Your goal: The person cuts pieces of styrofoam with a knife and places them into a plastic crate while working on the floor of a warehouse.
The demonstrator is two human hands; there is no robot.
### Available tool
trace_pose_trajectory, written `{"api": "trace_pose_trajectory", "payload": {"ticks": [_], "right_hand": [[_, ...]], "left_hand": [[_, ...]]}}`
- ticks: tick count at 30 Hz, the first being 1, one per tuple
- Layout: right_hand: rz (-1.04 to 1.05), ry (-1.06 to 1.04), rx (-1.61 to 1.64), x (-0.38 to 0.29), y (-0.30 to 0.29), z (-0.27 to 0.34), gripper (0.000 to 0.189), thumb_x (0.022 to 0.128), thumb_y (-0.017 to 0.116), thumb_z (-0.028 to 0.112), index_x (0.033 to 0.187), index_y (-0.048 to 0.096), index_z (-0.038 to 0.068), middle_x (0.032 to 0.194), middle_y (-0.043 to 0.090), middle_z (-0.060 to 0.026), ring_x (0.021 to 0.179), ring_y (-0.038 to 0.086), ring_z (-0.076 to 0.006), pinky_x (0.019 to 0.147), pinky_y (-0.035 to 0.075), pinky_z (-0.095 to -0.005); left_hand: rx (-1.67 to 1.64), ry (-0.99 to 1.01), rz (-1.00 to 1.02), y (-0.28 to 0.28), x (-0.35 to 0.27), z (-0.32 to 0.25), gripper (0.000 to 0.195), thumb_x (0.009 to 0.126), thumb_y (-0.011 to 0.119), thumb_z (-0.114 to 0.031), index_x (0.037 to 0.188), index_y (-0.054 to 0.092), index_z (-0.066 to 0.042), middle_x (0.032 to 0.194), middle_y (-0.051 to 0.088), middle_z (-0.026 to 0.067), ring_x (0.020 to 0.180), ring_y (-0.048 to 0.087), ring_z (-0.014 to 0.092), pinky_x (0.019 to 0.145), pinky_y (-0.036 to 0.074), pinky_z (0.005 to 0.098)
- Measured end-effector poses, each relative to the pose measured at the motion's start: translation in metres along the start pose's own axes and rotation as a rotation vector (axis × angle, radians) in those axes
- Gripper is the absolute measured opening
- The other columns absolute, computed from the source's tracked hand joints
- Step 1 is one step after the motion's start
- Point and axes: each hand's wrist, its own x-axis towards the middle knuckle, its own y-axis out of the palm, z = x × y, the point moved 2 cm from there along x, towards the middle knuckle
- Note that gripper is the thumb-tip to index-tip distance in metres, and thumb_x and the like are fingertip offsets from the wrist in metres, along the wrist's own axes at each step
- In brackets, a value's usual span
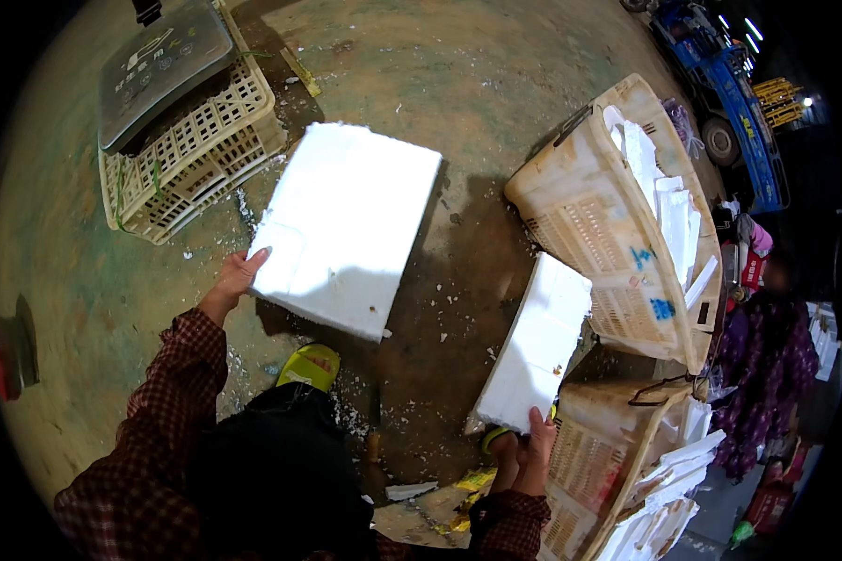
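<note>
My left hand (241, 275) grips the near left edge of a large white foam board (351, 217), its thumb on top. The board's edges are rough, and a shadow falls across its near part. My right hand (539, 442) holds a narrower white foam piece (533, 343) by its near end. This piece has a ragged right edge with small brown marks and reaches up beside a tall plastic crate (575, 231). Broken white foam slabs (666, 203) fill that crate. The fingers under both pieces are hidden.
A second crate (589, 456) of foam slabs stands at the lower right. At the upper left, a platform scale (168, 70) rests on a slatted crate (203, 168). Foam crumbs and a knife-like tool (373, 428) lie by my feet. Purple net sacks (765, 365) and a blue vehicle (730, 98) are at right.
</note>
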Motion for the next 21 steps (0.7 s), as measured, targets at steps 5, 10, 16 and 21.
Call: {"api": "trace_pose_trajectory", "payload": {"ticks": [5,10,16,21], "right_hand": [[0.044,-0.002,0.091,0.006,0.012,-0.032,0.036,0.071,0.058,0.004,0.104,0.043,-0.002,0.095,0.053,-0.01,0.085,0.053,-0.024,0.076,0.044,-0.0385],[0.028,0.088,0.008,0.018,0.005,-0.068,0.038,0.069,0.058,0.0,0.104,0.045,0.0,0.095,0.053,-0.0076,0.086,0.052,-0.0215,0.076,0.044,-0.0347],[0.239,0.215,-0.062,0.015,-0.01,-0.085,0.041,0.065,0.06,-0.003,0.103,0.047,-0.002,0.095,0.055,-0.0086,0.086,0.053,-0.0193,0.077,0.043,-0.0313],[0.412,0.257,-0.203,0.007,-0.012,-0.077,0.041,0.064,0.062,-0.002,0.103,0.048,-0.003,0.095,0.056,-0.009,0.087,0.053,-0.0195,0.078,0.043,-0.0309]], "left_hand": [[0.072,0.023,-0.185,-0.006,0.014,0.017,0.056,0.07,0.061,-0.044,0.091,0.052,0.007,0.076,0.057,0.0125,0.065,0.055,0.019,0.057,0.044,0.0306],[0.759,0.385,-0.588,-0.011,0.014,0.015,0.062,0.069,0.064,-0.034,0.109,0.037,0.005,0.095,0.049,0.0217,0.085,0.05,0.03,0.072,0.041,0.0374],[0.577,0.78,-0.189,0.058,-0.009,-0.029,0.071,0.064,0.069,-0.02,0.118,0.028,0.003,0.104,0.042,0.0212,0.095,0.043,0.031,0.08,0.039,0.037],[0.001,0.162,0.602,0.127,-0.005,-0.067,0.079,0.072,0.061,-0.036,0.127,0.016,-0.002,0.113,0.04,0.0199,0.093,0.048,0.025,0.076,0.044,0.0336]]}}
